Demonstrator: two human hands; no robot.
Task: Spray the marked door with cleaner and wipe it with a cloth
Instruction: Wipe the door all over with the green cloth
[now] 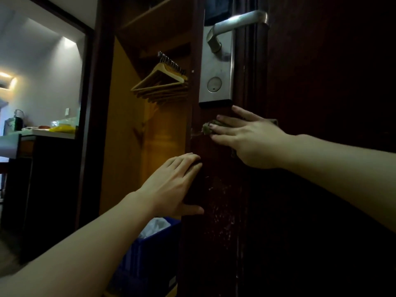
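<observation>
A dark brown door (310, 211) fills the right half of the view, seen close and at an angle. Pale specks of spray dot its face below my hands. My right hand (250, 138) lies flat with spread fingers on a small dark green cloth (207, 127), pressing it against the door just under the lock plate. Most of the cloth is hidden under the palm. My left hand (173, 183) holds the door's free edge, fingers wrapped over the edge and thumb on the face. No spray bottle is in view.
A steel lock plate (216, 82) with a lever handle (237, 21) sits above my right hand. Left of the door stands an open wooden wardrobe with several hangers (162, 82). A blue crate (145, 254) holding white plastic is below. A desk (42, 133) is far left.
</observation>
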